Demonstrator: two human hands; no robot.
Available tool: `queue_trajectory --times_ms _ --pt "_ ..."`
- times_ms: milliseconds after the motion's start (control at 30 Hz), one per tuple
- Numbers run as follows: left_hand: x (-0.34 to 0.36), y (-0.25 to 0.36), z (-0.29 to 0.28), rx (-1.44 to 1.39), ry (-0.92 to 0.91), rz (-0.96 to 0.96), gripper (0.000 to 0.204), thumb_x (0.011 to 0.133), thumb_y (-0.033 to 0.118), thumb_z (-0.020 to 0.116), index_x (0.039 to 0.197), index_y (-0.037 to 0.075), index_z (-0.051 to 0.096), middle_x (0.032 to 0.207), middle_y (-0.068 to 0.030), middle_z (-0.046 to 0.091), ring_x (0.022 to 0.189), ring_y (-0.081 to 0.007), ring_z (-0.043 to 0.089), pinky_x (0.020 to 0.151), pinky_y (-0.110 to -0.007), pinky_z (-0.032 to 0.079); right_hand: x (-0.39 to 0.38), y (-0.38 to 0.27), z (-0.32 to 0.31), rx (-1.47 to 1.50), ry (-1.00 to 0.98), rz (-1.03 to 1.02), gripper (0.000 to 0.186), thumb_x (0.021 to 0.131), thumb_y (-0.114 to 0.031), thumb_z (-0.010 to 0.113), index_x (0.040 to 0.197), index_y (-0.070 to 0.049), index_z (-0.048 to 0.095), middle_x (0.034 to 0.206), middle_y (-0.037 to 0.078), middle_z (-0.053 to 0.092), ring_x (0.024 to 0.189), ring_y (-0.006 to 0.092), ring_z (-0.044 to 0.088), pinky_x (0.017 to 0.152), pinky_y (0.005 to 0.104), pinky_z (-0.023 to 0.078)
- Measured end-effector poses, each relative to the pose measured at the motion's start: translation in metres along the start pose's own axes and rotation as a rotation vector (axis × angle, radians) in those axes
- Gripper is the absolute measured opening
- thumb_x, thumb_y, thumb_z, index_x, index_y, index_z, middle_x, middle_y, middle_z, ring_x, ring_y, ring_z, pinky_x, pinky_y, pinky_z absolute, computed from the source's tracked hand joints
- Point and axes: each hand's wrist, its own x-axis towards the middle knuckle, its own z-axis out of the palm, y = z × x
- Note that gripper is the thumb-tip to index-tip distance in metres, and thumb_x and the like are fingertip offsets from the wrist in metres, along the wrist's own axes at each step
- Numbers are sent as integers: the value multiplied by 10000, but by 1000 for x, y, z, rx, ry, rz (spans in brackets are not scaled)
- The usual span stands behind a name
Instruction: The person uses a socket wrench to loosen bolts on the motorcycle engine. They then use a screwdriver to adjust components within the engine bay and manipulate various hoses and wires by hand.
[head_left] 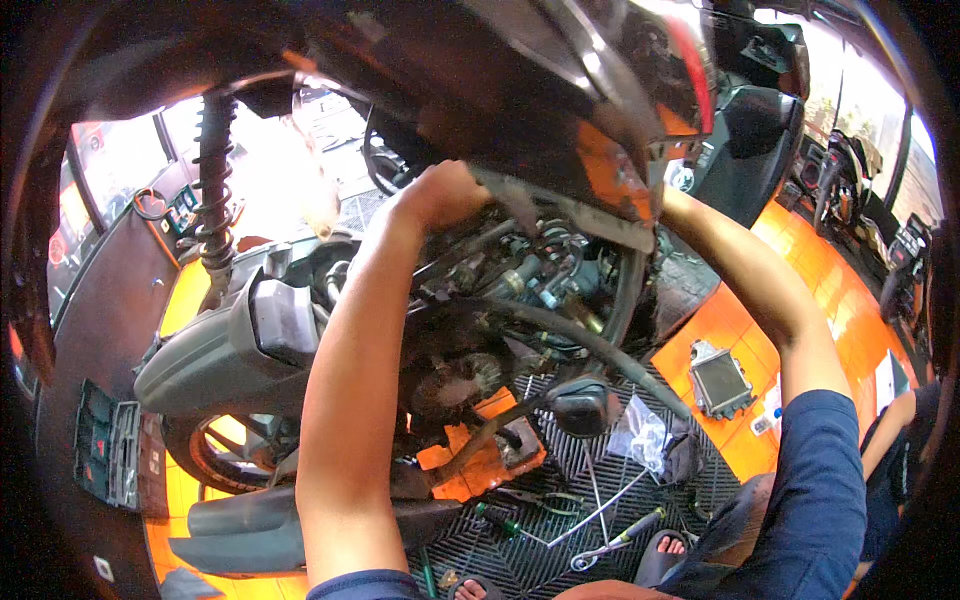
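Note:
A motor scooter fills the middle of the view, its dark body panel [500, 110] above the exposed engine [540, 270]. My left hand [450, 195] is bent in at the panel's lower left edge and looks closed on it, though the fingertips are hidden. On the other side, my right hand [675, 205] reaches behind the panel's right edge, its fingers out of sight. Between my forearms, hoses and metal fittings show on the engine. A thick black hose [590, 345] runs down to the right.
A coil-spring shock absorber [213, 180] stands left of a grey airbox-like cover [230, 350]. A ratchet [615, 540], a screwdriver [500, 520] and a plastic bag [640, 435] lie on the black mat. A radiator [720, 380] rests on orange tiles; another person's arm [890, 430] is at right.

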Motion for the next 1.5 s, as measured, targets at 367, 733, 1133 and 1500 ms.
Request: queue_trajectory --times_ms 367,733,1133,1500 --pt "10 -22 31 166 35 179 365 958 195 392 1244 35 551 1329 -146 498 1210 -259 491 1007 -359 393 -6 0 8 21 -4 21 363 831 -256 666 1112 -27 647 983 56 674 854 119 578 770 302 458" --pt "-61 4 0 -319 210 -41 343 905 198 573 1211 46 603 1261 -140 592 1202 -248 514 1007 -345 404 -32 -22 -5 154 120 -21 344 839 -272 657 1076 -23 674 929 49 700 800 109 592 729 296 471" --pt "-143 119 -41 -372 222 6 284 842 139 610 1095 27 676 1077 -143 657 988 -302 618 917 -359 457 -175 2 46 122 377 -128 252 873 -262 637 1010 -51 644 966 107 631 943 253 603 799 378 474" --pt "-163 98 -90 -217 259 -240 391 757 222 775 1048 -26 695 1074 -144 666 1043 -219 588 928 -331 430 -187 38 81 134 483 -218 335 878 -301 618 1140 -98 570 1167 117 540 1122 316 537 952 413 440"
